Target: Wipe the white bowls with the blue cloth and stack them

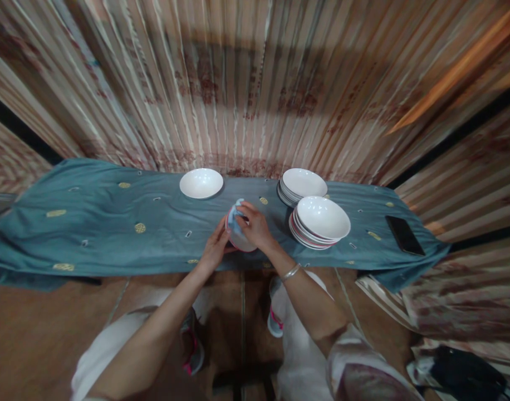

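Observation:
Near the front edge of the cloth-covered table, my left hand (216,245) grips the left side of a bowl (243,244) with a reddish rim. My right hand (253,224) pinches a light blue cloth (235,218) and presses it against the bowl. Both forearms and the right hand hide part of the bowl. Behind it, to the left, a single white bowl (201,184) sits on the table. To the right are two stacks of white bowls, a rear stack (304,182) and a front stack (323,218) with some red-edged pieces.
The table wears a teal cloth (108,223) with pineapple prints. A black phone (404,235) lies at its right end. Striped curtains (238,100) hang right behind the table. A dark bag (467,373) rests on the floor at lower right.

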Tool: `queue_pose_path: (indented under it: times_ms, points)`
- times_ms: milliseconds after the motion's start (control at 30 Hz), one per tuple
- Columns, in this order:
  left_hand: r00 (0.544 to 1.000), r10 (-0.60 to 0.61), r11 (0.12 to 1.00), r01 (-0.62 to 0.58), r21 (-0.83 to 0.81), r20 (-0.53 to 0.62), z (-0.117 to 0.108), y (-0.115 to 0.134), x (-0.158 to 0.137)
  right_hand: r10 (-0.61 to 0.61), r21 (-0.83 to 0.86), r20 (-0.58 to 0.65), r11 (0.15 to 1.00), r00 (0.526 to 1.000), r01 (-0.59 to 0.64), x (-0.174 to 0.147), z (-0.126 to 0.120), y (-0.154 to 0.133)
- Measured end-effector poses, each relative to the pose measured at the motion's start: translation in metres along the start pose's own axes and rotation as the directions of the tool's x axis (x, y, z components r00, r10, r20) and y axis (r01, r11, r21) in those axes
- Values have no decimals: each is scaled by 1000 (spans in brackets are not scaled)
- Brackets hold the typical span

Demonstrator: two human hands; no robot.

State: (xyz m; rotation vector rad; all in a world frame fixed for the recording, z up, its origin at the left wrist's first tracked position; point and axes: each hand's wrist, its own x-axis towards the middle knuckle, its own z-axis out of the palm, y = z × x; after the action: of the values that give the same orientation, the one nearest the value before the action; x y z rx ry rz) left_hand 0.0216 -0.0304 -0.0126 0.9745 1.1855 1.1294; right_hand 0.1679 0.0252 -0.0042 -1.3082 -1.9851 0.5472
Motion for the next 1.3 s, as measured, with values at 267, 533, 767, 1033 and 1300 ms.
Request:
queue_pose_path:
  times_ms: [267, 533, 767, 1033, 1300]
  points:
    - [1000, -11, 1000, 11, -8, -22, -1, -4, 3, -24, 326, 122, 945, 992, -17, -3, 4, 5]
    - [999, -24, 999, 23, -39, -22, -2, -7, 6, -38, 311, 377, 947, 926, -87, -5, 4, 18]
    - [1000, -24, 999, 23, -36, -21, -2, -5, 4, 30, -5, 485, 999, 874, -32, -7, -9, 14]
    - [999, -26, 999, 25, -28, -32, -2, -9, 8, 165, -382, 477, 923, 863, 35, -11, -22, 8]
    - [999, -17, 1000, 16, -18, -27, -1, -8, 6, 179, -490, 296, 872, 938, -11, -10, -12, 6]
